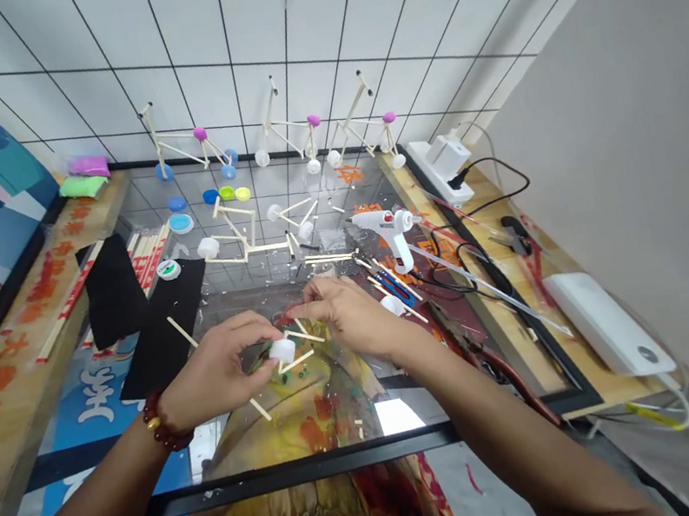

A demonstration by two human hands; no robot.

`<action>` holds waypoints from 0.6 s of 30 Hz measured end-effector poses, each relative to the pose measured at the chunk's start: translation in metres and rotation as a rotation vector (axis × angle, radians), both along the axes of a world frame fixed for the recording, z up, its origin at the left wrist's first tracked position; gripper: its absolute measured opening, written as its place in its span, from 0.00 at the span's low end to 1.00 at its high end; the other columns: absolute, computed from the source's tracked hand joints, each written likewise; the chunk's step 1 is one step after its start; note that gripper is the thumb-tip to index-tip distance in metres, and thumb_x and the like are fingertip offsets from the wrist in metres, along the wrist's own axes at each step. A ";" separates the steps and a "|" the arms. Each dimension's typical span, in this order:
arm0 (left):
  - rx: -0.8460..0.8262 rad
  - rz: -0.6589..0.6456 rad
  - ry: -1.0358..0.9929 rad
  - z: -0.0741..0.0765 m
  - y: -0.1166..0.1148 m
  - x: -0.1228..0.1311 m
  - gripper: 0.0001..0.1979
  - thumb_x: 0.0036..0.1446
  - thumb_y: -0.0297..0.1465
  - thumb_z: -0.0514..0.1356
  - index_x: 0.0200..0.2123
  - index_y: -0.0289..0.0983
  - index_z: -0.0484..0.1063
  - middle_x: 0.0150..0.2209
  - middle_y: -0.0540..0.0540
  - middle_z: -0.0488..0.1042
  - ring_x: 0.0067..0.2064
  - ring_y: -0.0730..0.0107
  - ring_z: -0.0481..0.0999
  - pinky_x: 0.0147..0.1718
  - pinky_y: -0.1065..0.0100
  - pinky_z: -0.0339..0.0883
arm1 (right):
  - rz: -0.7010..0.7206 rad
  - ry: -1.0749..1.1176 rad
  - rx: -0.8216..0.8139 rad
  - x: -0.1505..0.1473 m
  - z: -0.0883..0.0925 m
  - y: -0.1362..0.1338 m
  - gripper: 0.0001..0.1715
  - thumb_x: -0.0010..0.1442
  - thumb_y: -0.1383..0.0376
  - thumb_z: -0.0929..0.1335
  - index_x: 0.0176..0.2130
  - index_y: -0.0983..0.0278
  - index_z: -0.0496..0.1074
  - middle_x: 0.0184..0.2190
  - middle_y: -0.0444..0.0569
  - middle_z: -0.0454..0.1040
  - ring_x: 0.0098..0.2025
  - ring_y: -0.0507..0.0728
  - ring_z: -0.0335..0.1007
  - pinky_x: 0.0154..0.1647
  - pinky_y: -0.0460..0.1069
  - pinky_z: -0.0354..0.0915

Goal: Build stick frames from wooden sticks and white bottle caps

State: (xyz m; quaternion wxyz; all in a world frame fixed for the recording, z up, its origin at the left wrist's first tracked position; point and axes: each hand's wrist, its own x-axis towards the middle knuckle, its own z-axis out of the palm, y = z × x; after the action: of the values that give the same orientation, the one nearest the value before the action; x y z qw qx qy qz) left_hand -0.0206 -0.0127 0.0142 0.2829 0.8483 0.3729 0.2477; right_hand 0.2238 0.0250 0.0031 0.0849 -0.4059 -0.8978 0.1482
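Observation:
My left hand [230,363], with a beaded bracelet on its wrist, pinches a small white cap [282,352] between thumb and fingers. Short pale wooden sticks [299,360] stand out from around the cap, though their joints are too small to make out. My right hand [344,315] is just to the right, fingers drawn together beside the stick ends; what they hold, if anything, is hidden. Beyond my hands, a frame of glued sticks [246,243] with a white cap lies on the glass tabletop [332,383]. A smaller stick piece [299,215] lies near it.
Three stick models with caps and pink tops, one of them this bicycle-like frame [180,144], stand along the back. A white glue gun [390,233], pliers [501,368], a power strip [439,172] and cables are on the right. Black cloth [165,332] and wrapped chopsticks [71,304] lie left.

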 end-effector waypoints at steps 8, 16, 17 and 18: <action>-0.023 0.075 -0.013 -0.004 -0.002 0.002 0.08 0.54 0.25 0.61 0.40 0.39 0.72 0.41 0.47 0.76 0.42 0.69 0.76 0.42 0.69 0.68 | -0.132 0.214 0.253 0.018 0.004 -0.042 0.16 0.64 0.72 0.65 0.49 0.61 0.75 0.44 0.52 0.75 0.43 0.59 0.69 0.42 0.53 0.59; -0.004 0.162 -0.017 -0.008 -0.004 0.005 0.07 0.53 0.25 0.62 0.36 0.38 0.72 0.35 0.49 0.74 0.38 0.71 0.74 0.37 0.71 0.66 | -0.034 0.272 0.135 0.000 -0.017 -0.062 0.09 0.66 0.65 0.67 0.46 0.62 0.74 0.43 0.52 0.76 0.43 0.59 0.70 0.42 0.54 0.62; -0.004 0.170 -0.018 -0.008 -0.004 0.006 0.07 0.53 0.25 0.62 0.36 0.38 0.72 0.35 0.49 0.74 0.37 0.71 0.74 0.37 0.70 0.66 | -0.032 0.285 0.131 -0.001 -0.018 -0.060 0.08 0.66 0.66 0.67 0.44 0.62 0.75 0.42 0.51 0.76 0.42 0.58 0.71 0.42 0.54 0.62; -0.004 0.174 -0.020 -0.008 -0.004 0.006 0.07 0.53 0.25 0.62 0.36 0.38 0.72 0.35 0.49 0.74 0.37 0.71 0.74 0.37 0.70 0.66 | -0.031 0.302 0.125 -0.001 -0.019 -0.059 0.07 0.66 0.66 0.67 0.43 0.62 0.75 0.41 0.51 0.76 0.42 0.58 0.71 0.41 0.53 0.63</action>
State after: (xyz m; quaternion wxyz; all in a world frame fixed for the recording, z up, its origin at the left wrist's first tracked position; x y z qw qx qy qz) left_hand -0.0142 -0.0170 0.0061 0.2657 0.8096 0.4430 0.2789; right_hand 0.2226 -0.0339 -0.0161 0.2461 -0.3869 -0.8759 0.1501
